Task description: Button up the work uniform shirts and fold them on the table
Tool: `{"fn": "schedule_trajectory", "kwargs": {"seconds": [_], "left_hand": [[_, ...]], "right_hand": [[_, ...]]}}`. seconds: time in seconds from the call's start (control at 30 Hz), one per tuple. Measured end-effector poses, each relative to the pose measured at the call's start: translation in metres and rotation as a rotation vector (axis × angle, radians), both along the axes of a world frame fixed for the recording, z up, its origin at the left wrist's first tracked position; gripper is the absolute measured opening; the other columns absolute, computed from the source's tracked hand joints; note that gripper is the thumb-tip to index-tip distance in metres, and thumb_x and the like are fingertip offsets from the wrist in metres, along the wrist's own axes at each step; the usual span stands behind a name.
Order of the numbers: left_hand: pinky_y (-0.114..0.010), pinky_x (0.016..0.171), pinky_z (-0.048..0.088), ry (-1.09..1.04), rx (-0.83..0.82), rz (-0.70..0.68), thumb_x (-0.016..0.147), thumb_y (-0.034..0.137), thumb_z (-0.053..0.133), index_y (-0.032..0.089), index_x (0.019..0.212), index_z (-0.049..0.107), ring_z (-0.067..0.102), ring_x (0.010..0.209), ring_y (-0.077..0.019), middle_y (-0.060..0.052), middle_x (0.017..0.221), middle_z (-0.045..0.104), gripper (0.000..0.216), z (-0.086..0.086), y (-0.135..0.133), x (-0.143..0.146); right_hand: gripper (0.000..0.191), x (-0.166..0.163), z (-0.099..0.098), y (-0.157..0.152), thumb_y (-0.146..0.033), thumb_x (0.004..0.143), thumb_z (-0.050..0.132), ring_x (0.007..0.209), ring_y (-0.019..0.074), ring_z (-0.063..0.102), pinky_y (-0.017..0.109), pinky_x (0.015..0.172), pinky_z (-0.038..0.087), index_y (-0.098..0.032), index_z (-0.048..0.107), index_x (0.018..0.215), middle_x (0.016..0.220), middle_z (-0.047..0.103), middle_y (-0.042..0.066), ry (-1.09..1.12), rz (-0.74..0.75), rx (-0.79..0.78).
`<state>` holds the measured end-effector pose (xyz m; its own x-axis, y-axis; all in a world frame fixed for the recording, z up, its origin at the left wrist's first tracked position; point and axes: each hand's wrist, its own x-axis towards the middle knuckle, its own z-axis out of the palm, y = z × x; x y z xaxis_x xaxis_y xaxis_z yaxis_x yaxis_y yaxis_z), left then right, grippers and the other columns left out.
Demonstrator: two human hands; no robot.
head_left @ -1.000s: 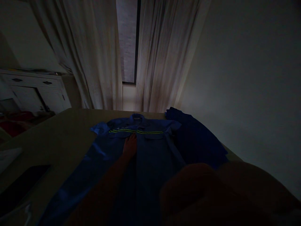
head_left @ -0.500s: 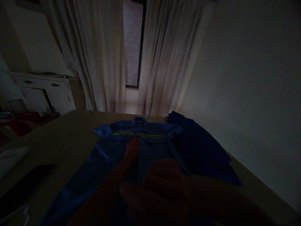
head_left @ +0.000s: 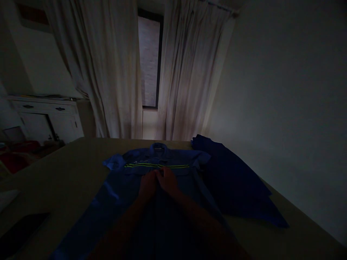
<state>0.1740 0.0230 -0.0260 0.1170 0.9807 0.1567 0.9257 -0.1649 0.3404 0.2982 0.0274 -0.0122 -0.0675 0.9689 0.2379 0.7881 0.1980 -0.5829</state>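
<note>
A blue work shirt point(head_left: 173, 153) with a collar and yellow-green chest stripes lies spread on the table, collar away from me. Both my hands meet at its front placket, just below the stripes. My left hand point(head_left: 148, 184) is closed at the placket, its fingers pinching the cloth edge. Beside it, touching or nearly so, my right hand point(head_left: 168, 180) also has its fingers closed on the placket. Dim light hides the fingertips and any button between them.
Dark blue folded cloth point(head_left: 233, 180) lies to the right of the shirt, near the wall. A dark flat object point(head_left: 23, 229) and a pale item point(head_left: 8, 198) lie on the table point(head_left: 81, 159) at left. Curtains point(head_left: 111, 72) and a white cabinet point(head_left: 51, 115) stand beyond.
My right hand has moved forward from close to me to the placket beside my left hand. My left hand has gone from lying flatter to pinching. The view has tilted up slightly.
</note>
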Motion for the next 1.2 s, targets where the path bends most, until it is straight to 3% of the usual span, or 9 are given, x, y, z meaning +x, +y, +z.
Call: {"fn": "schedule_trajectory", "kwargs": {"seconds": [0.23,0.37,0.5,0.67,0.87,1.03,1.1,1.2], "left_hand": [[-0.028,0.077,0.047,-0.092,-0.088,-0.005,0.093,0.015,0.044,0.021,0.097,0.068,0.070,0.093,-0.0195,-0.006,0.100,0.075,0.025,0.000,0.011,-0.003],[-0.025,0.077,0.046,-0.164,-0.122,-0.094,0.090,0.019,0.053,0.024,0.100,0.070,0.070,0.095,-0.0170,-0.002,0.103,0.076,0.021,0.004,0.013,-0.012],[-0.023,0.078,0.046,-0.231,-0.142,-0.176,0.092,0.027,0.056,0.026,0.105,0.070,0.069,0.095,-0.0151,0.000,0.104,0.075,0.019,0.003,0.011,-0.019],[-0.027,0.082,0.043,-0.222,-0.076,-0.159,0.095,0.027,0.055,0.023,0.099,0.065,0.066,0.097,-0.0172,-0.002,0.101,0.073,0.011,-0.002,0.006,-0.017],[-0.029,0.079,0.041,-0.121,-0.072,-0.148,0.099,0.029,0.047,0.024,0.097,0.059,0.065,0.095,-0.0180,-0.002,0.099,0.070,0.013,-0.001,0.002,-0.015],[-0.029,0.074,0.040,-0.072,-0.101,-0.123,0.100,0.027,0.042,0.022,0.096,0.058,0.065,0.091,-0.0198,-0.005,0.098,0.069,0.017,0.003,0.001,-0.015],[-0.029,0.073,0.039,-0.070,-0.130,-0.112,0.098,0.023,0.044,0.021,0.097,0.058,0.065,0.092,-0.0203,-0.006,0.099,0.069,0.014,0.004,0.000,-0.015],[-0.029,0.075,0.039,-0.098,-0.135,-0.117,0.097,0.022,0.047,0.022,0.099,0.059,0.065,0.095,-0.0197,-0.005,0.101,0.069,0.012,0.004,0.001,-0.015]], "right_hand": [[0.031,0.007,-0.009,0.002,-0.048,0.092,0.060,0.088,0.0233,0.066,0.030,0.077,0.048,-0.018,0.069,0.094,0.097,0.072,0.010,-0.011,0.051,0.059],[0.017,0.011,-0.012,0.008,-0.033,0.087,0.062,0.079,0.0214,0.067,0.028,0.071,0.046,-0.018,0.071,0.086,0.084,0.073,0.006,-0.032,0.060,0.008],[0.020,0.016,-0.016,0.013,-0.020,0.082,0.058,0.088,0.0218,0.070,0.030,0.079,0.049,-0.019,0.074,0.095,0.094,0.076,0.006,0.070,0.098,-0.015],[0.035,0.022,-0.018,0.017,-0.014,0.084,0.050,0.106,0.0230,0.068,0.037,0.097,0.049,-0.021,0.073,0.109,0.110,0.075,0.007,0.194,0.061,-0.035],[0.036,0.024,-0.021,0.018,-0.014,0.085,0.047,0.109,0.0215,0.067,0.036,0.099,0.048,-0.021,0.072,0.110,0.114,0.074,0.006,0.288,0.122,-0.022],[0.017,0.023,-0.018,0.012,-0.030,0.087,0.062,0.085,0.0206,0.070,0.030,0.079,0.052,-0.020,0.072,0.095,0.092,0.076,0.004,0.307,0.158,-0.035],[0.021,0.023,-0.017,0.011,-0.037,0.081,0.071,0.078,0.0194,0.069,0.027,0.071,0.050,-0.020,0.072,0.094,0.086,0.075,0.002,0.283,0.194,-0.042],[0.019,0.026,-0.019,0.013,-0.028,0.079,0.072,0.075,0.0180,0.067,0.025,0.068,0.048,-0.020,0.072,0.096,0.084,0.074,0.001,0.227,0.230,-0.034]]}}
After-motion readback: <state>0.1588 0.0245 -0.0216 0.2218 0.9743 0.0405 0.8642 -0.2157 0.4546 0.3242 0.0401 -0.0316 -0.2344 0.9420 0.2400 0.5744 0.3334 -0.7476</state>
